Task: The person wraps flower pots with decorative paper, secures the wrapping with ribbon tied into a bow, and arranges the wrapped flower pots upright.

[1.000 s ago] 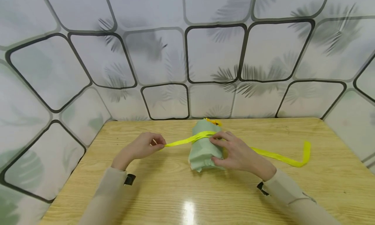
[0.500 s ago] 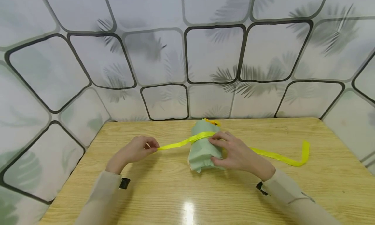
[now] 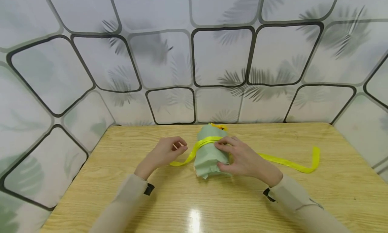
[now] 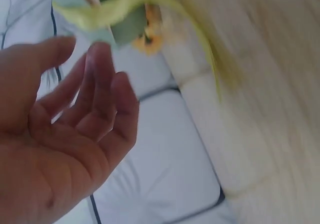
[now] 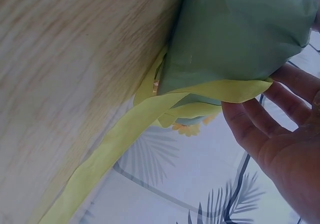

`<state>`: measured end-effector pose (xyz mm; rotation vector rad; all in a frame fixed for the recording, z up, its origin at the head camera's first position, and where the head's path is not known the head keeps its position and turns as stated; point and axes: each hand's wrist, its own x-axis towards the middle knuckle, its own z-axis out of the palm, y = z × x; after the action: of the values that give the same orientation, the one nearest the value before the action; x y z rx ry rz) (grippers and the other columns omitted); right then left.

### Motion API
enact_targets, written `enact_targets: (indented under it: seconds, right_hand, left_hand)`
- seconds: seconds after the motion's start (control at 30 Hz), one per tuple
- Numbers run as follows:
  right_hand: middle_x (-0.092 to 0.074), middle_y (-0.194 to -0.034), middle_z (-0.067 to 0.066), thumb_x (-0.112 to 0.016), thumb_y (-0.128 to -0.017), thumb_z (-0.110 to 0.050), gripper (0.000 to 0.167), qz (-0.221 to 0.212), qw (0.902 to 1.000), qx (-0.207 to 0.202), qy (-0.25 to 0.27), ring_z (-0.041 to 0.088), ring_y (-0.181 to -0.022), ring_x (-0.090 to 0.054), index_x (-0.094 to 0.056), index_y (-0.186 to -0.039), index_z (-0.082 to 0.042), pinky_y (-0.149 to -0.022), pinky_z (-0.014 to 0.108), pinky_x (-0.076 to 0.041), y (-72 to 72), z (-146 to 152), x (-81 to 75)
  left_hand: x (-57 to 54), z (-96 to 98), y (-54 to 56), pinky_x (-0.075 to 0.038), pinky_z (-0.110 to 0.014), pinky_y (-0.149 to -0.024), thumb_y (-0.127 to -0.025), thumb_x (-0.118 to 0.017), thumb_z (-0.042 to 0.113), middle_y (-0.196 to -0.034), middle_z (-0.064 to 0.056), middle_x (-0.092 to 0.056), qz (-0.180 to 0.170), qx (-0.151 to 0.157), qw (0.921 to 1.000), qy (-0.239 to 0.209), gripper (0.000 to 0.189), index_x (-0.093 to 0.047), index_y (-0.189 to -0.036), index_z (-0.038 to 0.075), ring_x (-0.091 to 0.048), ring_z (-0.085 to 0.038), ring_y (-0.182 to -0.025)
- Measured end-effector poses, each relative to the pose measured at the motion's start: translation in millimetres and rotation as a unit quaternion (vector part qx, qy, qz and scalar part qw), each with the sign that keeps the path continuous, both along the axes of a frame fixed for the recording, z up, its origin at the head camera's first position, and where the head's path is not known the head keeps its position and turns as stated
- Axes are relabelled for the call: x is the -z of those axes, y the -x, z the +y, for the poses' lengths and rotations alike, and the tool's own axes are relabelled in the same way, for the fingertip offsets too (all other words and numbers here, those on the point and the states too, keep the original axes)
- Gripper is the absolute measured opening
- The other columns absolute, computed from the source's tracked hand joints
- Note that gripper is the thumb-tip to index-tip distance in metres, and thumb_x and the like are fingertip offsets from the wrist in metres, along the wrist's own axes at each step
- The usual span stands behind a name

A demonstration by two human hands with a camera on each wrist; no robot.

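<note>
A small bouquet (image 3: 209,160) wrapped in pale green paper lies on the table, its orange-yellow flowers (image 4: 148,42) showing at the far end. Round its middle runs a bright yellow ribbon (image 3: 209,139). My right hand (image 3: 245,157) holds the bouquet from the right, fingertips pressing the ribbon onto the paper and thumb lower down by the near end. Left of the bouquet, my left hand (image 3: 163,151) hovers with loosely bent fingers and nothing between them. The ribbon's left tail curves down beside it; in the left wrist view this ribbon (image 4: 120,6) hangs apart from the fingertips.
The ribbon's long right tail (image 5: 102,151) stretches across the wooden table (image 3: 169,199) and bends upward at its end. Behind the table stands a pale patterned wall covering (image 3: 169,61) with dark outlines and leaf prints.
My left hand drew the ribbon leftward, then let it go and came back right toward the bouquet. The left tail, taut before, now droops in a curve. My right hand stays nearly in place.
</note>
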<state>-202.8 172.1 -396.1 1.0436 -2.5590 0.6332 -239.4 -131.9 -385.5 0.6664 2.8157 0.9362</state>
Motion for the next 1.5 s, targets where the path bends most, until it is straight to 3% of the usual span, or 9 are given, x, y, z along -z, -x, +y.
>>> enact_targets:
  seconds: [0.2, 0.37, 0.77, 1.13, 1.5]
  right_hand:
    - [-0.066, -0.126, 0.006, -0.079, -0.082, -0.032, 0.056, 0.005, 0.9999, -0.009, 0.004, 0.023, -0.114, -0.062, -0.071, -0.129, -0.002, -0.090, 0.041, -0.058, 2.1, -1.3, 0.2]
    - [-0.066, -0.126, 0.006, -0.080, -0.082, -0.031, 0.056, 0.005, 0.9999, -0.010, 0.004, 0.023, -0.113, -0.063, -0.070, -0.129, -0.002, -0.088, 0.040, -0.058, 1.4, -1.0, -0.4]
    - [-0.067, -0.125, 0.005, -0.079, -0.082, -0.031, 0.056, 0.014, 0.9999, -0.006, 0.000, 0.021, -0.110, -0.062, -0.070, -0.129, -0.002, -0.086, 0.038, -0.058, -0.1, -0.1, 0.0]
    - [-0.068, -0.122, 0.006, -0.081, -0.081, -0.030, 0.055, 0.017, 0.9998, -0.008, 0.005, 0.022, -0.108, -0.063, -0.072, -0.127, -0.002, -0.084, 0.038, -0.059, 0.6, 1.2, -0.8]
    - [-0.067, -0.122, 0.004, -0.079, -0.082, -0.031, 0.055, 0.001, 1.0000, 0.003, -0.002, 0.020, -0.107, -0.062, -0.071, -0.129, -0.003, -0.081, 0.036, -0.057, 1.7, 1.8, -1.5]
  left_hand:
    - [5.7, 33.2, -2.8, -0.057, -0.029, -0.072, -0.104, -0.062, 0.035, -0.100, 0.000, -0.074, -0.019, -0.063, 0.9933, -0.095, 0.023, -0.074, -0.113, 0.018, -0.067, -0.010, -0.079]
    - [8.4, 45.1, -0.5, -0.057, -0.028, -0.070, -0.102, -0.065, 0.030, -0.100, 0.000, -0.075, -0.017, -0.076, 0.9903, -0.114, 0.018, -0.075, -0.109, 0.017, -0.067, -0.011, -0.079]
    - [6.7, 36.8, -3.5, -0.055, -0.031, -0.076, -0.099, -0.069, 0.026, -0.094, 0.005, -0.072, -0.011, -0.051, 0.9955, -0.079, 0.007, -0.074, -0.099, 0.021, -0.063, -0.011, -0.078]
    - [-2.9, 12.0, -11.3, -0.054, -0.025, -0.076, -0.100, -0.067, 0.019, -0.092, 0.001, -0.072, 0.009, 0.047, 0.9973, -0.056, 0.008, -0.073, -0.100, 0.014, -0.063, -0.008, -0.081]
    - [-7.8, -13.2, -12.8, -0.054, -0.024, -0.065, -0.100, -0.068, 0.020, -0.091, 0.001, -0.073, -0.007, 0.059, 0.9976, -0.036, 0.006, -0.072, -0.099, 0.016, -0.065, -0.009, -0.076]
